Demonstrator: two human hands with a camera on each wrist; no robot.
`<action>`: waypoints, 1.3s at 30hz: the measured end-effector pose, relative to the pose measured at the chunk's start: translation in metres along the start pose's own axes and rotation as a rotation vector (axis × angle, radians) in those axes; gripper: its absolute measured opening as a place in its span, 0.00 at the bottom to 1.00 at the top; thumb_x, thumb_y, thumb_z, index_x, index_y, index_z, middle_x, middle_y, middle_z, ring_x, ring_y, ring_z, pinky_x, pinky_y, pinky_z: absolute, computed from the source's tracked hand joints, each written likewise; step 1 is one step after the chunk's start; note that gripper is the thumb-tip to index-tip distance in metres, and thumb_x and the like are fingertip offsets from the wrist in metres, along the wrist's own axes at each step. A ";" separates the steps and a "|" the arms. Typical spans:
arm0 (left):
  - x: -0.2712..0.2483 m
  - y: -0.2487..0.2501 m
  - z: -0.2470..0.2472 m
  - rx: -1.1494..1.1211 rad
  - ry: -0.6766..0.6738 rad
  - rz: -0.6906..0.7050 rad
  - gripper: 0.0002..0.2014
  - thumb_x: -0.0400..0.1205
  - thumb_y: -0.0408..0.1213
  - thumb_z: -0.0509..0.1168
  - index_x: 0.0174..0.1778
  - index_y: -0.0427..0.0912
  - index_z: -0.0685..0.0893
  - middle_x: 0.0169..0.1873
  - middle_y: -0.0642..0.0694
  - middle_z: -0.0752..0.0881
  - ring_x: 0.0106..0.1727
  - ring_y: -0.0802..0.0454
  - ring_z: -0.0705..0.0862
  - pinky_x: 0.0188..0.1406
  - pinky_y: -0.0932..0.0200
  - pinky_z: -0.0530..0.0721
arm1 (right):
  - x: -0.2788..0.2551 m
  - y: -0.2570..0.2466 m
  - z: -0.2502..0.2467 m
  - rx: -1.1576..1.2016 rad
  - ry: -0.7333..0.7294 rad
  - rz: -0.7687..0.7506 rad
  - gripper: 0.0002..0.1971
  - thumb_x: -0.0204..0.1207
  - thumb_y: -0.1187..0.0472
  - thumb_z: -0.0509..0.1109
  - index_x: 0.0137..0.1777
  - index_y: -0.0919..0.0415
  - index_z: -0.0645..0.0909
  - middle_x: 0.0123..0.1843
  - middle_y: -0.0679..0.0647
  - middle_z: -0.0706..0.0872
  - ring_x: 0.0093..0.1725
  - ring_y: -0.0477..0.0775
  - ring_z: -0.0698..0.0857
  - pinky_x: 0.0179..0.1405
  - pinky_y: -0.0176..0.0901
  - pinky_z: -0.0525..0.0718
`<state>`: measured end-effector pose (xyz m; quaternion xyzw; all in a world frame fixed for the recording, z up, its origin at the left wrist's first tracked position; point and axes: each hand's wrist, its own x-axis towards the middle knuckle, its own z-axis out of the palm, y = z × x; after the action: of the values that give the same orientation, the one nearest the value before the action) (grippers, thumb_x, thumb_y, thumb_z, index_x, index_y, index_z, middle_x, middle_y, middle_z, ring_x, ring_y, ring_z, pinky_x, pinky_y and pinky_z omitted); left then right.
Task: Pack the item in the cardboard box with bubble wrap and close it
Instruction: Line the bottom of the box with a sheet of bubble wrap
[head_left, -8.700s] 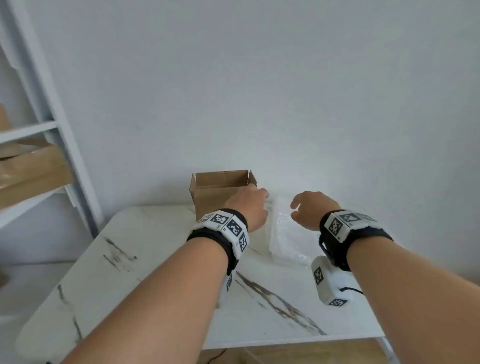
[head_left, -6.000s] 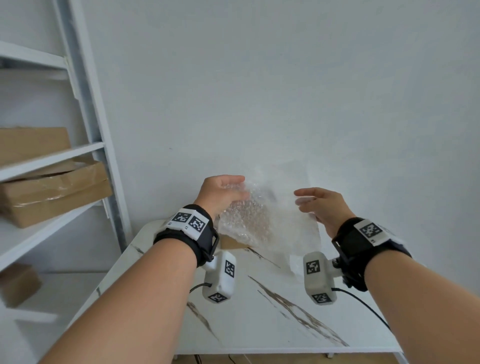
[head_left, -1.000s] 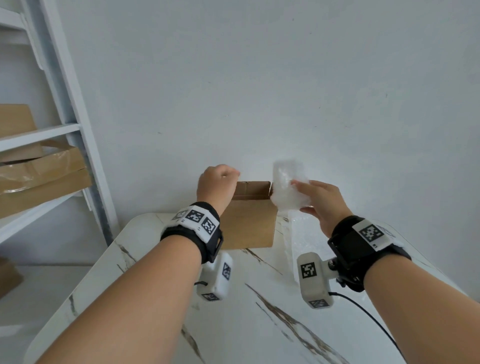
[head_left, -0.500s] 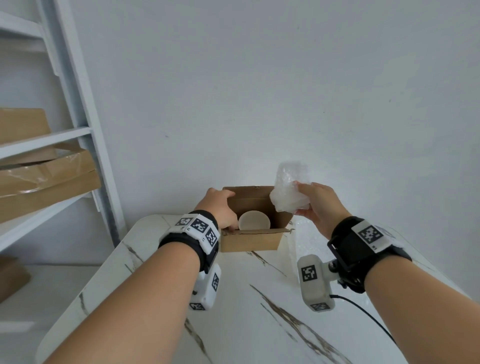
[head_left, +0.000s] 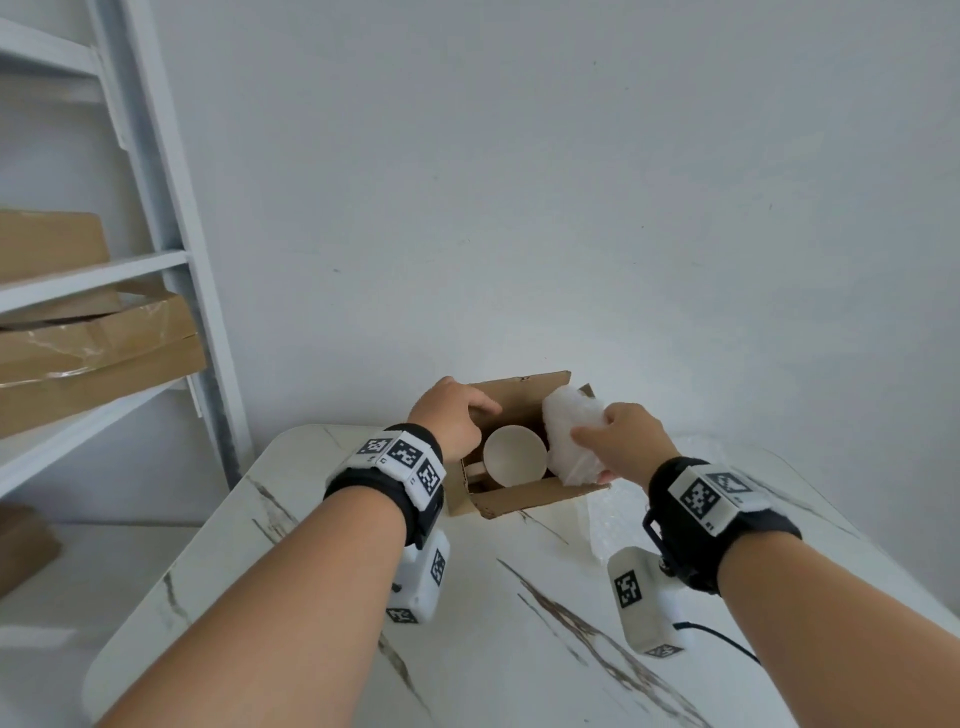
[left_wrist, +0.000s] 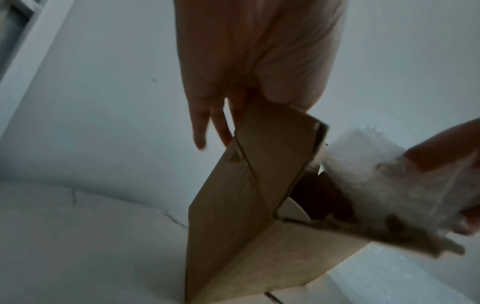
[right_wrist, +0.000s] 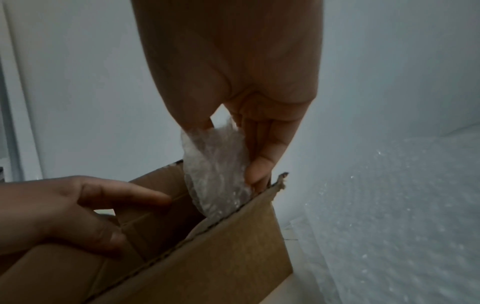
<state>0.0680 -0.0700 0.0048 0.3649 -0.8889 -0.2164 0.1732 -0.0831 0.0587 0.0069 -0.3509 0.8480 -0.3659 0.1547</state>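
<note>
The open cardboard box (head_left: 524, 500) stands on the marble table (head_left: 322, 597) with a white cup (head_left: 514, 458) inside it. My left hand (head_left: 467, 415) grips the box's left wall, thumb and fingers on either side of the cardboard (left_wrist: 270, 156). A rolled wad of bubble wrap (head_left: 569, 436) is pinched in my right hand (head_left: 597, 448). The wad sits in the box's right side, beside the cup. In the right wrist view the wad (right_wrist: 215, 170) dips below the box rim (right_wrist: 207, 257). The cup's rim (left_wrist: 293, 211) barely shows in the left wrist view.
A loose sheet of bubble wrap (head_left: 618, 525) lies on the table right of the box, also wide in the right wrist view (right_wrist: 389, 216). White shelving (head_left: 171, 249) with brown cartons (head_left: 93, 358) stands at the left. A white wall is close behind the box.
My right hand has lowered the bubble wrap wad from above the box into its right side. The box opening now faces me more, showing the cup. My left hand keeps hold of the box.
</note>
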 end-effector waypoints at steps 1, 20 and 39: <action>-0.002 0.002 0.000 -0.016 -0.030 0.017 0.33 0.75 0.17 0.54 0.67 0.55 0.83 0.70 0.47 0.76 0.73 0.47 0.74 0.69 0.57 0.76 | 0.000 -0.001 -0.001 -0.015 -0.014 -0.001 0.11 0.73 0.58 0.70 0.49 0.65 0.79 0.46 0.61 0.87 0.44 0.61 0.90 0.48 0.55 0.90; -0.009 -0.016 0.006 -0.368 -0.013 -0.110 0.15 0.75 0.27 0.63 0.53 0.45 0.87 0.43 0.47 0.87 0.46 0.47 0.84 0.47 0.58 0.81 | -0.010 -0.037 0.047 -0.184 -0.295 -0.030 0.09 0.77 0.62 0.66 0.51 0.67 0.83 0.42 0.60 0.87 0.42 0.59 0.90 0.42 0.48 0.91; 0.000 -0.019 0.002 -0.251 -0.038 -0.001 0.13 0.77 0.38 0.72 0.34 0.30 0.85 0.24 0.46 0.76 0.29 0.52 0.72 0.33 0.60 0.68 | -0.023 -0.032 0.087 -0.322 -0.075 -0.150 0.16 0.69 0.50 0.65 0.47 0.60 0.85 0.47 0.57 0.89 0.47 0.60 0.87 0.47 0.47 0.87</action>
<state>0.0782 -0.0817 -0.0071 0.3365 -0.8577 -0.3329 0.2007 -0.0065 0.0147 -0.0289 -0.4466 0.8607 -0.2226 0.1003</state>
